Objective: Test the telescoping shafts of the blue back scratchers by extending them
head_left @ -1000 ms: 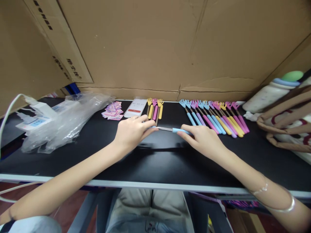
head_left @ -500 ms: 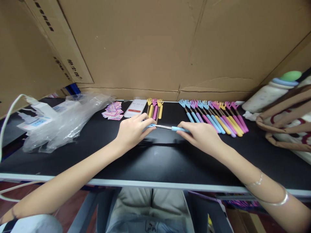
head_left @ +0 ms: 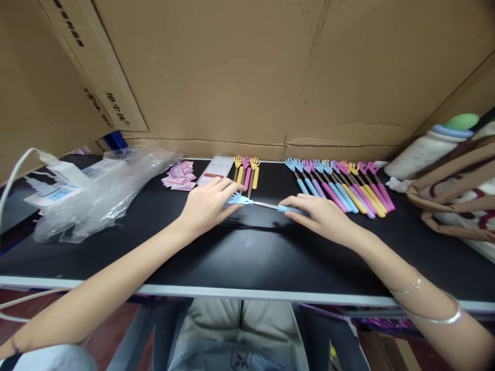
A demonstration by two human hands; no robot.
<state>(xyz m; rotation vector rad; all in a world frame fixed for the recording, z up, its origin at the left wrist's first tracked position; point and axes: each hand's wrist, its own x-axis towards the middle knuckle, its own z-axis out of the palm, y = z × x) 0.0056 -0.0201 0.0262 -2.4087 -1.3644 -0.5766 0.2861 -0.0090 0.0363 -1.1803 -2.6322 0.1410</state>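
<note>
A blue telescopic back scratcher (head_left: 263, 204) lies crosswise between my hands, just above the black tabletop (head_left: 247, 252). My left hand (head_left: 207, 205) pinches its blue claw end. My right hand (head_left: 323, 217) grips its blue handle. The metal rod between them shows partly extended. Behind my left hand lie three scratchers in yellow and pink (head_left: 247, 172). A row of several scratchers in blue, pink, purple and yellow (head_left: 340, 185) lies behind my right hand.
A phone (head_left: 215, 170) and a pile of pink labels (head_left: 180, 176) lie at the back. Crumpled clear plastic bags (head_left: 100, 188) and a power strip with white cable (head_left: 54, 193) sit at left. A bag (head_left: 456, 201) and bottle (head_left: 429, 149) stand at right. Cardboard walls (head_left: 247, 77) enclose the back.
My left hand has slid left along the scratcher, so its blue claw now shows beyond my fingers. The right hand has stayed nearly in place on the handle.
</note>
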